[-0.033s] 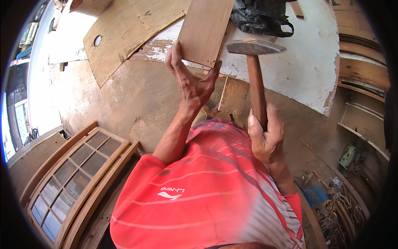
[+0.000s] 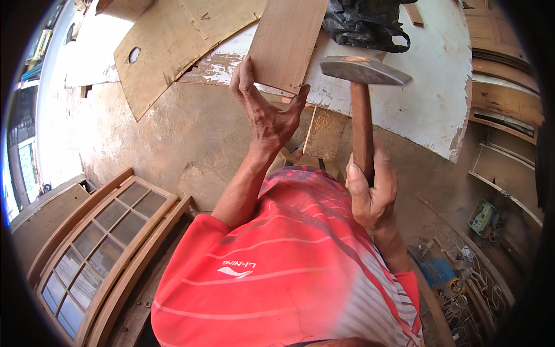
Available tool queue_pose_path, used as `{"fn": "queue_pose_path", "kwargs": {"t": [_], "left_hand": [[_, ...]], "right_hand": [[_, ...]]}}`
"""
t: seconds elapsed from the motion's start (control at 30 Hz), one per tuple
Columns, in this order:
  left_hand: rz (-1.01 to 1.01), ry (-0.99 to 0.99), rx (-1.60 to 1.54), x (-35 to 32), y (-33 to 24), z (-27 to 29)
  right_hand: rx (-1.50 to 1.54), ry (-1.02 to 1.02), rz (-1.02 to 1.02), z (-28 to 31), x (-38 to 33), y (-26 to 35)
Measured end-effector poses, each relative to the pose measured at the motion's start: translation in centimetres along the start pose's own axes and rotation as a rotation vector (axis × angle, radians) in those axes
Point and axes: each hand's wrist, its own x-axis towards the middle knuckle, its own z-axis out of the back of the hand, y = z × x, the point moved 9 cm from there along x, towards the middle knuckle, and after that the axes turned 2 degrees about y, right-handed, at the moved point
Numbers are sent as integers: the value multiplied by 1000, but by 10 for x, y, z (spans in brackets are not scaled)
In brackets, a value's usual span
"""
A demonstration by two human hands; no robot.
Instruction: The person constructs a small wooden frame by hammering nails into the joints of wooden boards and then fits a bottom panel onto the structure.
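A flat brown wooden board (image 2: pixel 287 43) reaches away from me across the worktop. My left hand (image 2: pixel 269 118) grips its near end, fingers along the left edge and thumb at the near right corner. Beside the thumb tip sits a small nail-like speck, too tiny to make out surely. Up to the right of that corner is a hammer (image 2: pixel 362 118), raised, its metal head clear of the board. My right hand (image 2: pixel 373 194) is wrapped round the lower part of its wooden handle, thumb laid along the wood.
Under the board lies a white, chipped worktop (image 2: pixel 428 104). A plywood sheet (image 2: pixel 167 52) with a round hole rests at the left, a black plastic bag (image 2: pixel 361 26) at the back. Framed glass panes (image 2: pixel 107 231) lean at the lower left; assorted tools (image 2: pixel 457 283) fill the lower right.
The hammer has shifted slightly right, and its head has tilted a little. My left hand and the board look the same.
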Motion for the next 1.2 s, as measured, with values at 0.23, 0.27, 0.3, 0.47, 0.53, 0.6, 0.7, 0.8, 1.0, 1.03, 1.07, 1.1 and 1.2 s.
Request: {"fn": "queue_pose_path", "kwargs": {"t": [0.23, 0.27, 0.3, 0.47, 0.53, 0.6, 0.7, 0.8, 1.0, 1.03, 1.07, 1.1, 1.2], "left_hand": [[77, -57, -6, -7, 5, 1], [92, -74, -19, -10, 6, -1], [102, -95, -19, -12, 7, -2], [96, -160, 41, -10, 3, 5], [110, -159, 79, -6, 1, 8], [74, -160, 96, -7, 1, 8], [63, -180, 93, -7, 2, 6], [94, -196, 60, -12, 3, 6], [79, -227, 14, -17, 3, 3], [64, -238, 10, -17, 2, 4], [65, -250, -5, -16, 1, 4], [73, -255, -10, -18, 1, 5], [70, -255, -25, -16, 0, 5]], "right_hand": [[-159, 39, 128, 12, 0, 5], [-141, 50, 127, 16, 2, 5], [-119, 67, 129, 20, 3, 3], [-143, 137, 136, 24, 23, 4], [-117, 158, 147, 22, 28, -9], [-121, 191, 121, 22, 30, -14], [-84, 201, 164, 29, 32, -12], [-50, 187, 201, 36, 28, -8], [-252, 270, 356, 30, 40, 1], [-255, 282, 355, 30, 40, 2], [-227, 265, 309, 37, 38, 8], [-154, 234, 249, 47, 33, 2], [36, 138, 250, 65, 25, -3]]}}
